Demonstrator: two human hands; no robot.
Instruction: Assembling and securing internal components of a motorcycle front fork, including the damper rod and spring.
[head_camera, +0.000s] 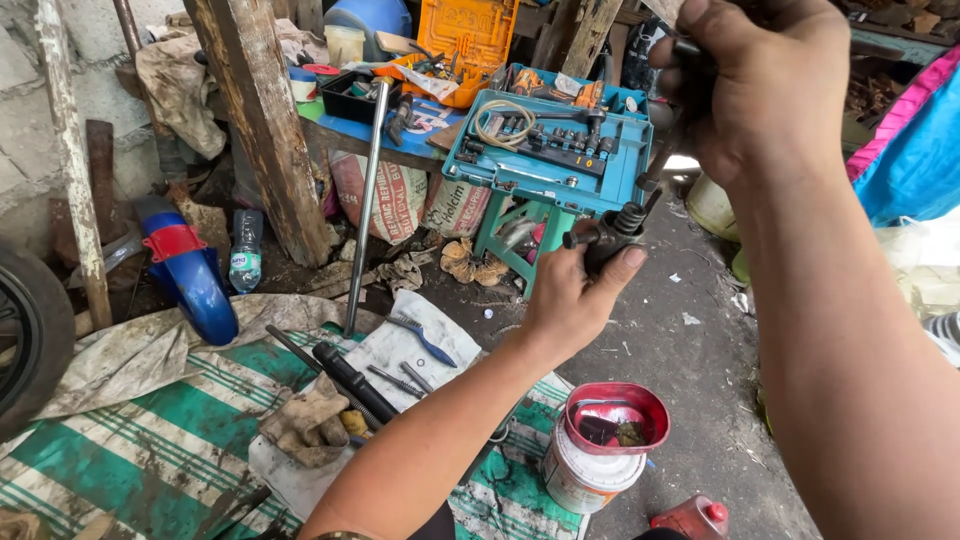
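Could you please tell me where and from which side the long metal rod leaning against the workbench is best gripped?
Probably its bare middle. The long metal rod stands nearly upright, top against the workbench, foot on the ground. Come from the open right side; a wooden post crowds its left.

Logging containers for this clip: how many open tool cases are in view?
2. A teal tool case lies open on the green stool; an orange tool case stands open on the bench behind it. Others may be hidden in the clutter.

grey block wall (20, 120), dirt floor (690, 380), perhaps daylight
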